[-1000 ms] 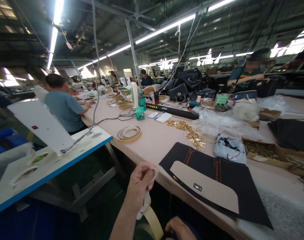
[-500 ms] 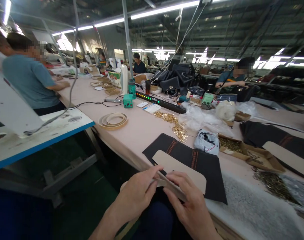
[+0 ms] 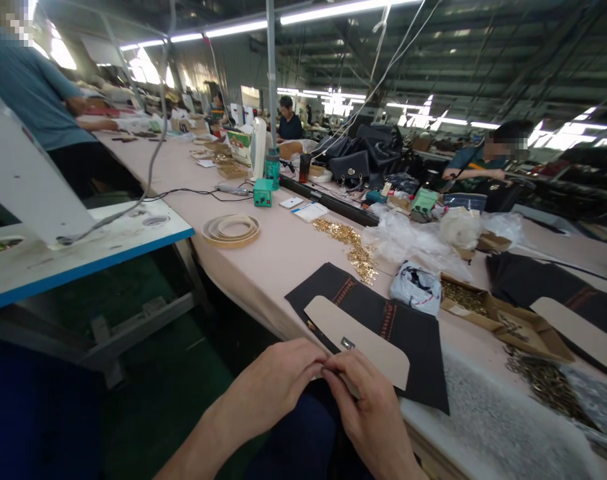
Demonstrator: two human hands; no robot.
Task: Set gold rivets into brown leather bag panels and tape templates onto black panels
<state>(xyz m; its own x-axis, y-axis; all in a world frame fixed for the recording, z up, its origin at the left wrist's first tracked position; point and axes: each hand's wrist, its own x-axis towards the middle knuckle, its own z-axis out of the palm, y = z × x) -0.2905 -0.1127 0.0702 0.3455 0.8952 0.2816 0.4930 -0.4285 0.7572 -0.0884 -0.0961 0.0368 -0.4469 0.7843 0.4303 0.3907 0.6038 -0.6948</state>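
starting well left of the fingers, see a white machine housing with no readable maker's name. nearer, left of and beyond the fingers, find a beige coil resting on the pinkish counter, then farther back a carton printed in green and red, too small to read. just right of that, note a green box, also without a legible label, and a white card with blue print, equally unreadable. come next to the left hand, meeting the right hand tip to tip, both pinched tight with no gap, apparently on a pale strip almost wholly hidden; cannot tell its shape or length. just beyond the fingers, see a beige flap lying on a black panel, with a metal fitting already on the flap; judge that much done, but cannot tell how much remains for the strip. take the panel's orange marks for stitching rather than letters. right of the fingers, notice a plastic bag with faint red print, illegible, and, well apart, another beige flap, showing no fitting in the visible part, so perhaps less far along.
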